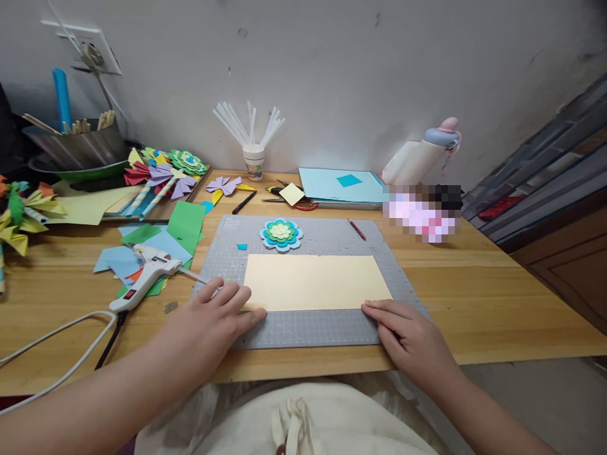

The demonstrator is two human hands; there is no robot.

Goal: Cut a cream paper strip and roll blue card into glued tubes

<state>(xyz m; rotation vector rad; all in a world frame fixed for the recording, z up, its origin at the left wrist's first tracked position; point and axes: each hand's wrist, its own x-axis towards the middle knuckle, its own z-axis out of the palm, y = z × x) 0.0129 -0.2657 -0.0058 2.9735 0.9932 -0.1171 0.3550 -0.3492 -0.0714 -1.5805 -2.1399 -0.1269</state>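
A cream sheet of paper (317, 281) lies lengthwise on the grey cutting mat (313, 330). My left hand (220, 316) is closed at the sheet's near left corner, fingers curled over it and thumb along the near edge. At the near right corner, my right hand (410, 335) has its fingers together, with the fingertips on the edge and the thumb tucked below. Just beyond the sheet sits a layered paper flower (281, 234) in blue, green and pale yellow. A small blue paper scrap (241, 247) is left of the flower, and a dark red pen (356, 229) rests at the mat's far right.
A white hot glue gun (149, 275) lies on coloured paper scraps (186, 227) at left, its cable trailing forward. Behind are a paper cup (253, 162) of white sticks, a black pen (244, 202), scissors (306, 205), light blue sheets (327, 185) and a bottle (422, 155).
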